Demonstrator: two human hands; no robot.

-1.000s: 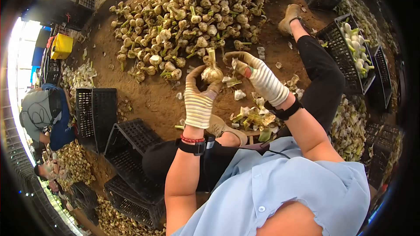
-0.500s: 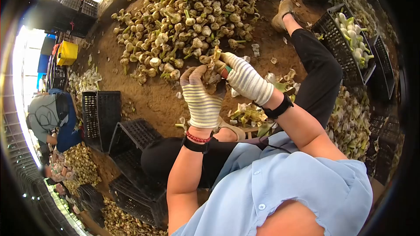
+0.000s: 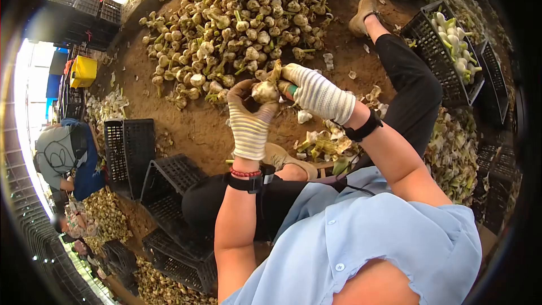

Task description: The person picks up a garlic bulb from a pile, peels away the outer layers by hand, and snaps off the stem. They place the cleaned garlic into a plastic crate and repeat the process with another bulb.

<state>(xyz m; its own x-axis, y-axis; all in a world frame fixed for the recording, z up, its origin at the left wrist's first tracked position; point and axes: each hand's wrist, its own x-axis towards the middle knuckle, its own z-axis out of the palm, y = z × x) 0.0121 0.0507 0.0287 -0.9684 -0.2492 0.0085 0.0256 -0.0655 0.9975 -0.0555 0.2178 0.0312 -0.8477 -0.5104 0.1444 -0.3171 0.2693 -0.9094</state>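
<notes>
A garlic bulb point(image 3: 264, 91) with a dry brownish stem is held up between my two gloved hands. My left hand point(image 3: 250, 127), in a striped glove with dirty fingertips, curls its thumb and fingers around the bulb. On the other side, my right hand point(image 3: 322, 96) is closed at the stem, and a green patch shows by its thumb. Its fingertips are partly hidden, and I cannot make out any tool there. Just beyond my hands spreads a big pile of unpeeled garlic point(image 3: 243, 28) on the dirt floor.
Peeled white garlic point(image 3: 456, 48) fills part of a black crate point(image 3: 435, 51) at right. Garlic skins point(image 3: 327, 144) lie near my foot. Black crates point(image 3: 130, 152) stand at left. A bent-over person point(image 3: 65, 155) works farther left, near a yellow container point(image 3: 84, 72).
My left hand has shifted slightly left and turned, its fingers opening wider around the bulb, whose pale side now shows. My right hand has moved a little upward.
</notes>
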